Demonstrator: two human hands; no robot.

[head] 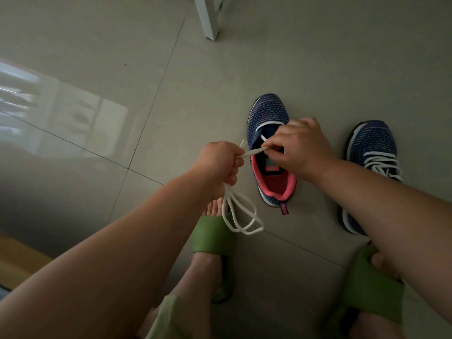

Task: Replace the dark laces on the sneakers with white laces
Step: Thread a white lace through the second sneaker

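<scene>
The left hand (219,165) is clenched around a flat white cotton lace (241,215), gripping a bundle of it so that two tips poke out above the fist and several slack loops hang below, over a green slide sandal (215,237) on the person's foot. From the fist a short stretch of the lace runs across to the right hand (302,149), whose thumb and forefinger pinch it just above the open throat of the left-hand sneaker, a navy knit trainer with a pink lining (269,152). That shoe stands on the grey floor tiles (146,118) and carries only its lowest white crossings near the toe; the upper eyelets look unthreaded, though the right hand hides some of them. The second navy sneaker (371,152), near it to the right, already shows white lacing crossed up its front, with its heel hidden behind the right forearm. No dark lace is in view.

Judging from this, the work is partway up the first shoe. The hanging loops could snag or knot on themselves as more lace is fed through, since they dangle loose. With both ends bunched in one fist, the wrong end could be picked, leaving the sides uneven. The flat lace may also twist at an eyelet, and a hard pull could drag the light shoe across the smooth tile. A white furniture leg (210,18) stands well apart.
</scene>
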